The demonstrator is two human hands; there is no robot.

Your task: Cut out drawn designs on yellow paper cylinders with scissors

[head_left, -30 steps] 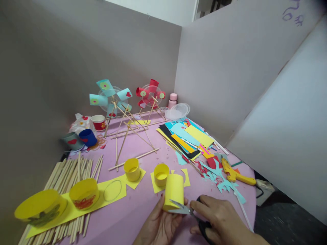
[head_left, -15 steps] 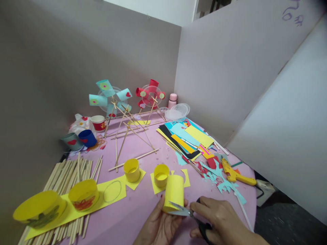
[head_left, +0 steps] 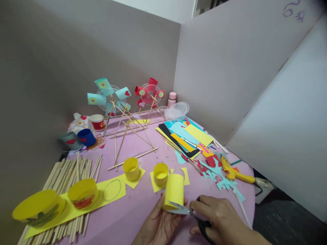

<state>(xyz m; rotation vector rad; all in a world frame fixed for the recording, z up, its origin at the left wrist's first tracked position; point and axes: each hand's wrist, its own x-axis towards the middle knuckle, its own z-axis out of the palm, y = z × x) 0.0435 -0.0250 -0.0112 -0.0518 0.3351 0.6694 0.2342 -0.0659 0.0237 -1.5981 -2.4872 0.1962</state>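
In my left hand (head_left: 159, 221) is a yellow paper tube (head_left: 174, 191), held near its lower end with the fingers around it. My right hand (head_left: 216, 217) grips scissors (head_left: 203, 227) by the black handles. Their blades are parted and lie against the tube's lower edge, just above my left palm. Beyond the tube stands a small yellow paper cup (head_left: 161, 174) on a yellow square. Another yellow cup (head_left: 131, 169) stands left of it on similar paper. Further left, two wider yellow cups (head_left: 83, 194) rest on a long yellow strip (head_left: 116, 195).
Wooden sticks (head_left: 61, 180) lie at the left. Two paper-bladed wheels, one light blue (head_left: 97, 99) and one red (head_left: 152, 81), stand on stick frames at the back. Coloured paper sheets (head_left: 198, 133), blue scraps (head_left: 217, 172) and a yellow glue gun (head_left: 236, 174) lie on the right.
The view has shifted very slightly. Both hands, the tube and the scissors keep nearly the same positions, with the blades still at the tube's lower edge.
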